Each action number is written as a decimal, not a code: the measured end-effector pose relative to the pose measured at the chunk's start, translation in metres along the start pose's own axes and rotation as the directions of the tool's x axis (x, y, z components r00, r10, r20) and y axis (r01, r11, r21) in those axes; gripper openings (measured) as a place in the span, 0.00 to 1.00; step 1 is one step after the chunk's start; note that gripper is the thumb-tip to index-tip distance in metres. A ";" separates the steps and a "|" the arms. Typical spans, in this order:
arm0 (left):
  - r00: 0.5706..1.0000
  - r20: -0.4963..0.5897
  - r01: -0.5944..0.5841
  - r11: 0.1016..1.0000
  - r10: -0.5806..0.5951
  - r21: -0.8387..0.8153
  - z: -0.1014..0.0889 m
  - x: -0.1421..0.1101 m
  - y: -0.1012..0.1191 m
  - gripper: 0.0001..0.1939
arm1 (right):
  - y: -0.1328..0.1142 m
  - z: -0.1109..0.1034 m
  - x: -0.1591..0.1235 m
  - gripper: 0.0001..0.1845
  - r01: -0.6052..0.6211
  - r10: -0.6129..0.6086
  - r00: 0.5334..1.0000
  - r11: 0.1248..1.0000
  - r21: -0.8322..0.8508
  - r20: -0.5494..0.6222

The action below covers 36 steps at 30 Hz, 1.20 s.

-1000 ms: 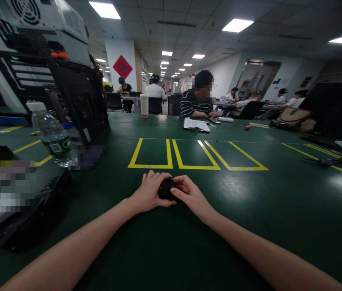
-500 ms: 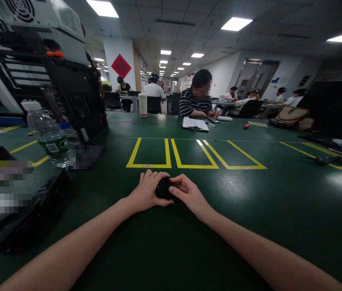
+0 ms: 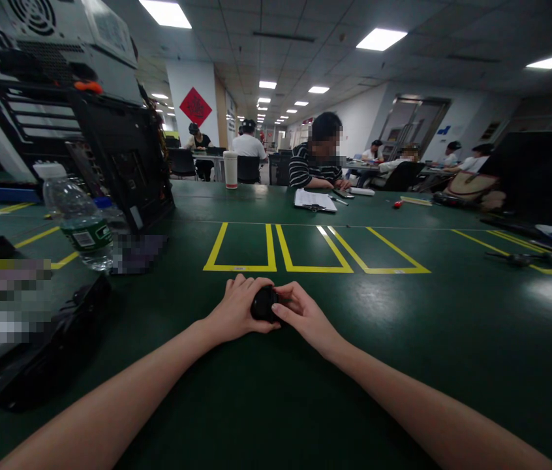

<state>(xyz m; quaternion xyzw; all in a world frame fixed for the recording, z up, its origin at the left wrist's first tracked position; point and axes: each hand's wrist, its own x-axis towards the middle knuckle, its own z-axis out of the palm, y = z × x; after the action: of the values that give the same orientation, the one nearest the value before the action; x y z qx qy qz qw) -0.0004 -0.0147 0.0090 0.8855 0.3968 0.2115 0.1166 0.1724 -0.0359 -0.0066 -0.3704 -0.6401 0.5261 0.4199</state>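
Both hands meet at a small black rounded object [image 3: 263, 303] low over the green table, in the middle of the head view. My left hand [image 3: 237, 308] is curled round it from the left, with fingers along its far side and the thumb on its near side. At its right end my right hand [image 3: 308, 316] pinches with thumb and fingertips. The grips hide much of the object, so its exact kind cannot be made out. Whether it touches the table cannot be told.
Yellow tape outlines [image 3: 318, 269] mark the green table [image 3: 276, 405] beyond my hands. A plastic bottle [image 3: 83, 225], a black computer case [image 3: 124, 156] and dark parts stand left. A clipboard [image 3: 314, 200] lies before a person [image 3: 318, 156] across the table; a cup [image 3: 230, 170] stands behind.
Both hands keep almost the same place and grip. The black object appears very slightly turned, with its glossy highlight gone.
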 end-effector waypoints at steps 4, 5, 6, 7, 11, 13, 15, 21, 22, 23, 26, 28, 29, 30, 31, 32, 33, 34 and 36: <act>1.000 0.000 -0.003 1.000 0.003 -0.003 0.000 0.000 -0.001 0.30 | 0.000 0.001 0.001 0.10 -0.007 0.007 1.000 1.000 -0.001 -0.026; 1.000 0.001 -0.003 1.000 0.003 -0.004 0.000 0.000 -0.001 0.30 | 0.000 0.000 0.001 0.11 -0.012 0.011 0.999 1.000 -0.010 -0.033; 1.000 0.003 -0.003 1.000 0.003 -0.006 0.000 -0.001 -0.001 0.30 | 0.000 0.000 0.001 0.12 -0.021 0.020 0.999 1.000 -0.023 -0.041; 1.000 0.004 -0.002 1.000 0.002 -0.007 0.000 -0.001 -0.001 0.30 | 0.000 -0.001 0.001 0.13 -0.035 0.034 0.998 0.999 -0.038 -0.047; 1.000 0.000 0.006 1.000 -0.006 -0.020 0.000 0.000 -0.001 0.30 | 0.001 -0.003 0.001 0.15 -0.075 0.074 0.997 0.996 -0.052 -0.025; 1.000 -0.007 0.007 1.000 -0.007 -0.020 0.001 0.000 -0.001 0.30 | 0.002 -0.003 0.001 0.14 -0.049 0.049 0.999 0.998 -0.027 -0.003; 1.000 -0.016 0.005 1.000 -0.005 -0.016 0.001 0.000 -0.001 0.30 | 0.003 -0.002 0.001 0.14 -0.012 0.012 1.000 1.000 -0.002 0.005; 1.000 -0.021 0.005 1.000 -0.006 -0.027 0.000 0.000 -0.001 0.31 | 0.003 0.001 0.000 0.10 0.011 -0.011 0.999 1.000 0.005 -0.031; 1.000 -0.020 0.006 1.000 -0.006 -0.029 0.000 0.000 -0.001 0.31 | 0.002 0.001 0.001 0.10 0.006 -0.006 1.000 1.000 0.009 -0.030; 1.000 -0.019 0.006 1.000 -0.007 -0.030 0.000 -0.001 -0.001 0.31 | 0.002 0.001 0.001 0.10 0.001 0.000 1.000 1.000 0.010 -0.030; 1.000 -0.015 0.006 0.999 -0.007 -0.035 0.001 -0.001 -0.002 0.30 | 0.001 0.000 0.001 0.13 -0.021 0.020 0.999 1.000 -0.021 -0.049; 1.000 -0.022 0.009 0.999 -0.009 -0.031 0.003 0.000 -0.004 0.30 | 0.001 -0.001 0.002 0.15 -0.042 0.040 0.998 0.998 -0.048 -0.053; 1.000 -0.028 0.010 1.000 -0.010 -0.026 0.005 0.000 -0.005 0.31 | 0.001 -0.001 0.001 0.15 -0.049 0.047 0.998 0.997 -0.055 -0.046; 0.999 -0.039 0.011 1.000 -0.012 -0.019 0.006 0.000 -0.006 0.31 | 0.001 -0.001 0.001 0.15 -0.051 0.049 0.998 0.997 -0.055 -0.036; 0.999 -0.047 0.010 1.000 -0.010 -0.013 0.008 0.001 -0.006 0.31 | 0.001 -0.001 0.000 0.14 -0.047 0.045 0.999 0.998 -0.053 -0.027; 0.998 -0.055 0.008 1.000 -0.008 -0.008 0.008 0.001 -0.007 0.31 | 0.001 -0.001 0.000 0.14 -0.039 0.039 0.999 0.998 -0.047 -0.015; 0.998 -0.059 0.004 1.000 -0.004 -0.005 0.009 0.001 -0.007 0.31 | 0.001 -0.001 -0.001 0.14 -0.029 0.028 1.000 0.999 -0.037 -0.006; 0.998 -0.060 -0.002 1.000 0.002 -0.002 0.010 0.001 -0.008 0.31 | 0.001 -0.001 -0.001 0.13 -0.018 0.018 1.000 1.000 -0.025 0.001; 0.998 -0.064 -0.009 1.000 0.009 -0.001 0.010 0.001 -0.008 0.31 | 0.001 0.000 -0.001 0.12 -0.003 0.003 1.000 1.000 -0.011 0.001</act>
<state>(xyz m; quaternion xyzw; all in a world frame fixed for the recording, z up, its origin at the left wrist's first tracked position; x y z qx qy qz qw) 0.0000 -0.0091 -0.0021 0.8800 0.3963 0.2406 0.1033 0.1733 -0.0368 -0.0076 -0.3731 -0.6428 0.5234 0.4167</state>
